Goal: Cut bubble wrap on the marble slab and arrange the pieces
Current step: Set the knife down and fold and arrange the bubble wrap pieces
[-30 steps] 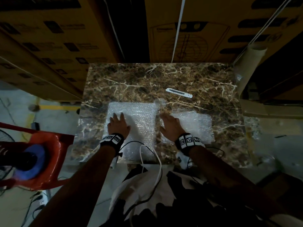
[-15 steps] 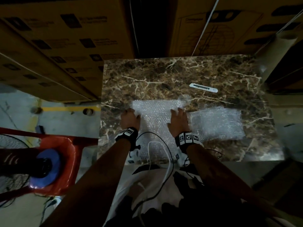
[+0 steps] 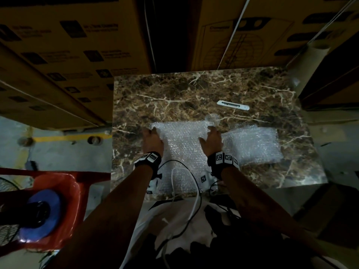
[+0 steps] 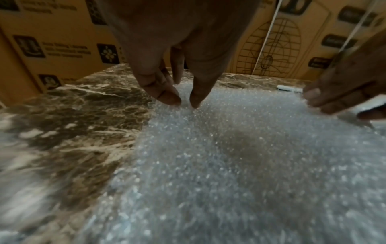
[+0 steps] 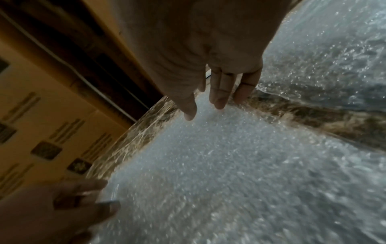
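1. Nearest: person's forearms, each with a black wristband carrying white marker tags; white and black cables loop over the near edge of the marble slab (image 3: 194, 90).
2. Large bubble wrap sheet (image 3: 182, 152) lies flat on the slab's near-centre, its near edge reaching the slab's front edge.
3. Left hand (image 3: 152, 139) at the sheet's far-left corner. Fingers extended, not curled. Left wrist view: fingertips (image 4: 167, 97) press down on the wrap right at its left edge, with bare marble just beside. No grip visible.
4. Right hand (image 3: 211, 140) at the sheet's far-right corner, fingers straight and slightly spread, tips resting on the wrap edge, thumb out to the left. Right wrist view confirms this: fingers (image 5: 219, 92) flat on the wrap, nothing held.
5. Smaller bubble wrap piece (image 3: 252, 144) lies to the right of the big sheet. Right wrist view shows a strip of bare marble between the two.
6. A small crumpled bit of clear wrap sticks up just beyond the right fingertips.
7. Farther back, right of centre: white utility knife (image 3: 233, 105) lying on the slab, well apart from both pieces.
8. Beyond the slab: stacked cardboard boxes (image 3: 68, 55). Left of the slab, low: red plastic chair (image 3: 58, 183).
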Demonstrator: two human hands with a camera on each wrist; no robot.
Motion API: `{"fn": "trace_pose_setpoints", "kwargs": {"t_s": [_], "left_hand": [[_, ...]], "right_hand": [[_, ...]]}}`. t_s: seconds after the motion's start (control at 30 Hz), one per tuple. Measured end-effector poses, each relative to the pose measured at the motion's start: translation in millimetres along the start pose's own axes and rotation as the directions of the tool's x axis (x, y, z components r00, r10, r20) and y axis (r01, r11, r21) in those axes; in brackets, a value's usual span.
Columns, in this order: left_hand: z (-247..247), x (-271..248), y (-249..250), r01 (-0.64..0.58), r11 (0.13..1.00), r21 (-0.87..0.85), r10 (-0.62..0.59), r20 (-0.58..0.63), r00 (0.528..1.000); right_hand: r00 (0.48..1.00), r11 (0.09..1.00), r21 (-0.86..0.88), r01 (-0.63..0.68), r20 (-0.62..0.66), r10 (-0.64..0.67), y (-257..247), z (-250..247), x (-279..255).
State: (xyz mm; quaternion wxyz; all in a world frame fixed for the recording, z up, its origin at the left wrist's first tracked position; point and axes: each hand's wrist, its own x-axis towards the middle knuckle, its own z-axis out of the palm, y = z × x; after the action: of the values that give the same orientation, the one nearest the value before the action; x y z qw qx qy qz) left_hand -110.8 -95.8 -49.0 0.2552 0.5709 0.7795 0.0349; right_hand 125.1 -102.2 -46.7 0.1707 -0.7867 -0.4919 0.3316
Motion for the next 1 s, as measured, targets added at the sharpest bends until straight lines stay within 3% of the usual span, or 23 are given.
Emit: {"fn": "trace_pose_setpoints", "kwargs": {"t_s": [0.07, 0.2, 0.37, 0.47, 0.6, 0.67, 0.77, 0.87, 1.0], "left_hand": [[-4.1, -0.4, 2.4, 0.044, 0.997, -0.067, -0.045, -0.007, 0.999], [-9.2, 4.6, 1.6, 0.052, 0.984, -0.169, -0.053, 0.003, 0.999], [-11.7, 2.8, -5.7, 0.026, 0.972, -0.233, -0.036, -0.04, 0.999], [-13.6, -0.2, -7.5, -0.035, 0.986, -0.164, 0.022, -0.083, 0.996], [-21.0, -11.9, -4.5, -0.081, 0.997, 0.007, 0.081, -0.116, 0.99], [-23.8, -20.2, -1.8, -0.18, 0.961, 0.208, 0.209, -0.126, 0.97], [-22.9, -26.3, 2.6, -0.425, 0.823, 0.377, 0.466, -0.02, 0.885], [-15.1, -22.1, 7.5, -0.569, 0.791, 0.227, 0.562, 0.1, 0.821], [-7.7, -13.2, 28.8, -0.573, 0.817, -0.064, 0.574, 0.195, 0.796]], "right_hand": [[0.999, 0.998, 0.032, -0.045, 0.011, 0.045, 0.0, -0.8, 7.9], [0.996, 0.994, -0.076, -0.074, 0.039, 0.077, 3.3, -1.3, 22.2], [0.995, 0.995, 0.002, -0.1, -0.007, 0.1, 5.4, -4.9, 25.2], [0.998, 0.99, -0.128, -0.058, -0.018, 0.056, 7.9, -5.3, 23.5], [0.999, 0.991, -0.127, -0.045, 0.022, 0.048, 12.3, -0.5, 32.0], [0.996, 0.996, -0.052, -0.073, 0.041, 0.075, 13.2, -1.7, 35.0], [0.993, 0.994, 0.03, -0.106, 0.053, 0.104, 8.3, -8.3, 33.7], [0.995, 0.997, -0.022, -0.077, 0.068, 0.078, 6.2, -4.9, 32.8], [0.996, 0.996, -0.028, -0.088, 0.028, 0.089, 7.4, -1.0, 29.3]]}}
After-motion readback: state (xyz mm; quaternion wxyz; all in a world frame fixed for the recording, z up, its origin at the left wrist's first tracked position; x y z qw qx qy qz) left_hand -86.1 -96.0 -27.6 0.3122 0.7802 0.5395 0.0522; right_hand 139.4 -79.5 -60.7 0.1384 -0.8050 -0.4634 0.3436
